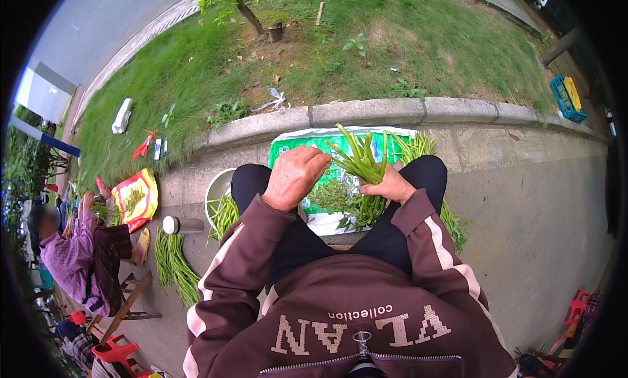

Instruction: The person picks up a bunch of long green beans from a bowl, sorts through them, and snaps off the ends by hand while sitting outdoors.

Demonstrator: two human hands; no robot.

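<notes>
My right hand [390,186] is wrapped round a bunch of long green vegetable stems [362,157], whose cut ends fan up and to the left. Leafy tops of the bunch hang below that hand. Beside the stem ends, my left hand [294,175] is closed with its fingers curled together; anything pinched in them is too hidden to name. Under both hands a green and white plastic sack [297,140] lies spread between my knees, with loose leaves [332,196] on it.
More stems lie in a pale basin [219,182] by my left knee and on the ground [171,263] farther left. A steel flask [183,225] stands near them. Another person [82,260] sits at far left by a yellow-red sack [139,198]. A stone kerb [366,110] runs ahead.
</notes>
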